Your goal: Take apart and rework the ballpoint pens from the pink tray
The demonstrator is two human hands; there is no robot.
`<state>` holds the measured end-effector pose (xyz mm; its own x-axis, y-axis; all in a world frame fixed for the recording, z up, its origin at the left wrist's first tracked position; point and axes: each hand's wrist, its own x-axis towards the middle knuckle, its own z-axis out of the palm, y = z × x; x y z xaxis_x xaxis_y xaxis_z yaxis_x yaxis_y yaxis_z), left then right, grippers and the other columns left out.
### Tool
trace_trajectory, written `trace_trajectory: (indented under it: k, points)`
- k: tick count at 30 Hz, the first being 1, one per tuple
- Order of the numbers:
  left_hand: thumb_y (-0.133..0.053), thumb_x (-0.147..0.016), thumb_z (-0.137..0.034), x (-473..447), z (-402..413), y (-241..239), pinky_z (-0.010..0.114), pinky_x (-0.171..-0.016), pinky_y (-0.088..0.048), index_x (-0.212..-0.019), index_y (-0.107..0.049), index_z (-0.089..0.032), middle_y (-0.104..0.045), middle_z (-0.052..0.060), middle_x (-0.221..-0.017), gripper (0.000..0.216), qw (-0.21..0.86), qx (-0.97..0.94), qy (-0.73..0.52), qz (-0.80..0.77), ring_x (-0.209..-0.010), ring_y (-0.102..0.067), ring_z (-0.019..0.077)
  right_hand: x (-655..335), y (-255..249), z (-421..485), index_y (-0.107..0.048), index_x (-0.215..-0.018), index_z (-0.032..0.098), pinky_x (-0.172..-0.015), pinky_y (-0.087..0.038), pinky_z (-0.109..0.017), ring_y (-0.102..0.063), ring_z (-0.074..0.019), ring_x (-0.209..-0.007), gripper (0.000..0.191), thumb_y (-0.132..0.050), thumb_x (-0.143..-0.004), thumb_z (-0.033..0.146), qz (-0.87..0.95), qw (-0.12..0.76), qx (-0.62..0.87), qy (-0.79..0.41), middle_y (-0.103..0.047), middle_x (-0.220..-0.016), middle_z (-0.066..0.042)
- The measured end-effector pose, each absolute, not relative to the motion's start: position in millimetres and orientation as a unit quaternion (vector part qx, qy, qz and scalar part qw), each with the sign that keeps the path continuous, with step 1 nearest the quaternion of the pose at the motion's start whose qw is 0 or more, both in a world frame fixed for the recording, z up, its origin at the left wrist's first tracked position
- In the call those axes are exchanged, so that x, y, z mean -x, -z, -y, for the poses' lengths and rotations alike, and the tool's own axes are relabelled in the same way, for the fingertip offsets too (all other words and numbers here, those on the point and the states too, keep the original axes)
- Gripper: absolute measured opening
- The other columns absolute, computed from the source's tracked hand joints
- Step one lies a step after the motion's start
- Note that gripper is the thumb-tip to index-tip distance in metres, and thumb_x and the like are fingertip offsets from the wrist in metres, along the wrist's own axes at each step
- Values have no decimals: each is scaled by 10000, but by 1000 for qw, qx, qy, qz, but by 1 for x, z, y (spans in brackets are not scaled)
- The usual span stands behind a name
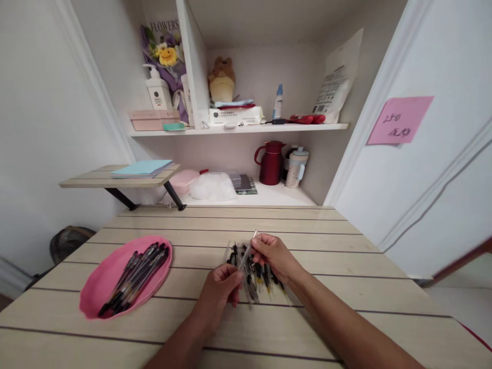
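A: Head cam, only view. Status of your grip?
B: Both hands busy. My L hand (223, 284) has a narrow pinch on the lower end of a clear tube (244, 260); my R hand (271, 251) pinches near its upper end. Pale tip (255, 233) pokes up past my R fingers.
A: Loc?
B: Tube's tilted, over the pile of pen parts (252, 291) on the desk (192, 338), approx mid-desk. Pink tray (91, 277) is off to my L, well apart from the pile.
A: How far along?
B: My read: partway. Tray has a bundle of pens (143, 271), clear bodies w/ black ends, look complete from here, so prob the done lot. Pile = what's left: clear tubes, black bits, a few w/ yellowish ends. Piece in hand looks mid-work, not finished. No exact count, both lots overlap too much.
A: What can't you see?
B: Pale tip: same part as the tube or a 2nd pc, can't tell, R fingers cover the join. L fingertips hide the tube's bottom end. My hands block the pile's edges, and parts there are small + blurry. Pens in tray lie on each other, so can't confirm each has all its pcs. Forearms cut off at frame bottom.
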<state>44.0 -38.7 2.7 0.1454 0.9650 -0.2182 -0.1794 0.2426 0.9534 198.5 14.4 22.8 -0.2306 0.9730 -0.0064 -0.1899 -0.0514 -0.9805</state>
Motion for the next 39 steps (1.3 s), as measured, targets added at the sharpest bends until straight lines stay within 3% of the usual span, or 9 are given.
trace_trajectory:
  k: [6, 14, 21, 26, 31, 34, 39]
  points:
    - [-674, -548, -246, -45, 38, 1, 172, -336, -337, -644, -453, -169, -457, -93, -416, 253, 585, -423, -473, -506, -315, -426, 59, -196, -17, -15, -536, -704, 156, -366, -317, -161, -520, -70, -436, 236, -651, -616, 343, 447, 502, 388, -631, -568, -569, 23]
    - [-581, -659, -390, -43, 37, 1, 188, -312, -343, -590, -480, -140, -520, -37, -455, 278, 622, -450, -412, -491, -292, -425, 62, -197, -17, -15, -491, -629, 152, -413, -298, -173, -426, -48, -421, 243, -623, -656, 355, 440, 544, 389, -599, -536, -496, 26]
    - [-493, -717, -436, -43, 44, -6, 201, -383, -394, -726, -516, -141, -562, -12, -551, 296, 666, -431, -409, -450, -385, -501, 85, -196, -14, -17, -474, -650, 160, -415, -293, -179, -408, -51, -405, 251, -608, -672, 372, 432, 554, 395, -592, -528, -472, 34]
    - [-563, -655, -304, -41, 42, -5, 188, -355, -332, -589, -459, -161, -488, -50, -450, 188, 520, -529, -396, -541, -335, -461, 85, -189, -12, -12, -477, -699, 171, -402, -311, -176, -452, -63, -412, 275, -595, -675, 418, 416, 556, 386, -607, -545, -504, 33]
    - [-503, -715, -327, -36, 44, -7, 180, -410, -328, -529, -477, -162, -456, -47, -445, 250, 407, -633, -379, -538, -401, -481, 82, -184, -10, -7, -523, -679, 151, -405, -314, -176, -431, -59, -396, 251, -624, -660, 380, 451, 533, 383, -605, -526, -457, 29]
    - [-476, -741, -384, -37, 46, -8, 174, -386, -317, -551, -509, -150, -498, -28, -469, 303, 461, -608, -385, -519, -377, -472, 73, -188, -13, -8, -547, -699, 146, -414, -313, -186, -422, -62, -397, 241, -618, -672, 374, 444, 525, 349, -636, -530, -463, 19]
    - [-462, -753, -417, -36, 45, -12, 157, -290, -279, -629, -528, -129, -509, -18, -420, 321, 726, -402, -388, -401, -265, -382, 49, -193, -26, -5, -575, -737, 148, -466, -348, -203, -448, -72, -470, 223, -636, -668, 352, 439, 522, 259, -684, -554, -582, -4]
